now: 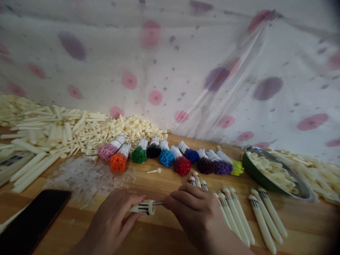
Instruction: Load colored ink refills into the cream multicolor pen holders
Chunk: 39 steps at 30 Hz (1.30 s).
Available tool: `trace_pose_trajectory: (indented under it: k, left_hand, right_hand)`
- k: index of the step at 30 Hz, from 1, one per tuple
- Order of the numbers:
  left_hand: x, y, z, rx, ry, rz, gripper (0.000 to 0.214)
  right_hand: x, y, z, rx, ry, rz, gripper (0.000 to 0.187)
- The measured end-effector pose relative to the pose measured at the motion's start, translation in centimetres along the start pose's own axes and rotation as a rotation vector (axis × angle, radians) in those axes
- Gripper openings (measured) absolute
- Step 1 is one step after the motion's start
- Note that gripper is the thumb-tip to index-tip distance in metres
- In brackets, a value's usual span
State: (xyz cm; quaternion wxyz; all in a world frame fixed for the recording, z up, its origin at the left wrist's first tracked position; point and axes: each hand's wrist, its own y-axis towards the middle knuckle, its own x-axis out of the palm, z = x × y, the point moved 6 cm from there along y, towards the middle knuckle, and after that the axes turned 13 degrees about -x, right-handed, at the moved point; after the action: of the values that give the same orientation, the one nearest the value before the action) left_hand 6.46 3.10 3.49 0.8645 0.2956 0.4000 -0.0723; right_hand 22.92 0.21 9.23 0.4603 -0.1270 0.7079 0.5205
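My left hand (113, 217) is closed around a cream pen barrel (143, 207) that lies crosswise, its open end toward the right. My right hand (192, 210) pinches thin refills (158, 203) that stick into that open end. Both hands hover low over the wooden table (159, 180) near its front edge. Behind them lies a row of refill bundles with coloured ends: pink (108, 150), orange (118, 161), green (139, 153), black (154, 149), blue (166, 156), red (181, 163) and purple (212, 164).
Assembled cream pens (236, 212) lie in a row to the right of my hands. A green bowl (255, 173) of cream parts stands at the right. Heaps of cream barrels and small parts (66, 131) fill the left. A black phone (32, 219) lies at the front left, by clear small pieces (85, 177).
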Motion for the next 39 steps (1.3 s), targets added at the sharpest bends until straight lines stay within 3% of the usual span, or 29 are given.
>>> trace_pose_trajectory:
  k: [6, 13, 20, 23, 27, 29, 32, 36, 39]
  left_hand:
    - [-0.4, 0.0, 0.8, 0.072, 0.072, 0.061, 0.026]
    - [-1.6, 0.2, 2.2, 0.194, 0.172, 0.162, 0.031]
    - [-1.4, 0.2, 0.8, 0.039, 0.156, 0.128, 0.032]
    - [-1.2, 0.0, 0.0, -0.017, 0.155, 0.135, 0.026]
    - [-0.6, 0.1, -0.9, -0.116, 0.123, 0.080, 0.021]
    - [-0.2, 0.2, -1.3, -0.163, 0.091, 0.035, 0.019]
    - [0.2, 0.3, -1.9, -0.235, 0.043, -0.019, 0.011]
    - [1.1, 0.2, -3.0, -0.347, 0.018, -0.093, 0.005]
    - [1.5, 0.0, -3.2, -0.369, 0.004, -0.109, 0.004]
  right_hand:
    - [0.4, 0.3, -0.1, 0.055, 0.053, 0.011, 0.018]
    - [0.2, 0.3, -0.5, 0.002, 0.042, 0.027, 0.017]
    - [-0.1, -0.3, 0.2, -0.010, 0.013, 0.000, 0.016]
    - [0.7, -1.1, 2.5, 0.188, -0.033, -0.029, 0.013]
    - [4.7, -3.4, 5.8, 0.522, -0.164, -0.395, 0.008]
    - [6.2, -4.0, 6.2, 0.578, -0.219, -0.483, 0.013]
    - [7.5, -3.9, 6.0, 0.622, -0.256, -0.507, 0.018]
    - [6.0, -3.5, 6.7, 0.731, -0.294, -0.514, 0.021]
    - [1.5, -5.1, 9.8, 0.918, -0.381, -0.471, 0.031]
